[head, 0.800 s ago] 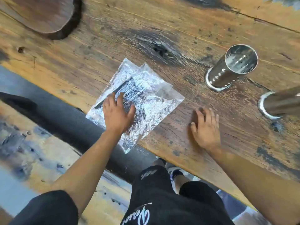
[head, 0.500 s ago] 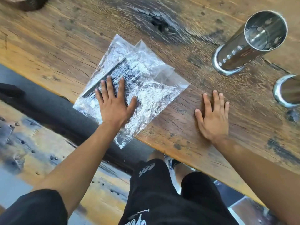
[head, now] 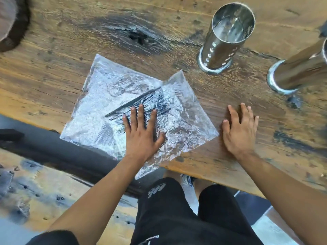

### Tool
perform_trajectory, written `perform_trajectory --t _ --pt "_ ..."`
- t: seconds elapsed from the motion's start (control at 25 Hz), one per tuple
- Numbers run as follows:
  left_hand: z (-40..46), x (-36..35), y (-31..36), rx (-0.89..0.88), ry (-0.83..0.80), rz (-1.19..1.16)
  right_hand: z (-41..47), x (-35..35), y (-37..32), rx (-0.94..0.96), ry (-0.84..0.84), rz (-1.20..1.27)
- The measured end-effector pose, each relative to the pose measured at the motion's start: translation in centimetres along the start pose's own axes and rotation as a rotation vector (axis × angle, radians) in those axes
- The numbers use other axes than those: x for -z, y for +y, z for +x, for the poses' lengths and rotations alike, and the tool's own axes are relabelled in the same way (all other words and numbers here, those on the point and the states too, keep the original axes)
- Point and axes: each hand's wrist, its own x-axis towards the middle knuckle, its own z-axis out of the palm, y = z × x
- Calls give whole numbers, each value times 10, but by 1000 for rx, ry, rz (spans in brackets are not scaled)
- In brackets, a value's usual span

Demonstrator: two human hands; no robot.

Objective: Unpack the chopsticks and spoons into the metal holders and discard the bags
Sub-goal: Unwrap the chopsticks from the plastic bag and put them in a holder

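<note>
Crinkled clear plastic bags [head: 113, 96] lie overlapping on the wooden table [head: 70, 50], partly over its near edge. Dark chopsticks [head: 141, 101] show through the plastic. My left hand [head: 141, 133] rests flat on the bags, fingers spread, over the chopsticks. My right hand [head: 238, 131] lies flat on bare wood just right of the bags, holding nothing. A perforated metal holder [head: 224, 38] stands empty at the back right. A second metal holder [head: 297, 73] is at the right edge, partly cut off.
A dark knot [head: 136, 36] marks the wood behind the bags. A dark round object [head: 10, 23] sits at the far left corner. Below the table edge are a dark bench [head: 53, 152] and my legs in black shorts [head: 177, 209].
The view has shifted, so bags and holders sit further right and lower in frame. Both hands stay flat; the bags look slightly more spread under my left hand.
</note>
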Motion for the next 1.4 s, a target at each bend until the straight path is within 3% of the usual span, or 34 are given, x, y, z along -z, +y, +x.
perform_trajectory --t 0.32,0.56,0.84,1.04,1.4 --pt "11 -7 94 -364 -52 53 -49 14 80 -214 58 79" --pt "22 -4 126 -521 -92 111 -47 25 78 -316 171 238" --pt "33 2 125 -509 49 51 -37 45 39 -342 7 299" --pt "49 -6 128 -437 -30 85 -33 46 31 -441 -31 322" --pt "63 -10 98 -509 -81 87 -31 43 27 -443 -86 304"
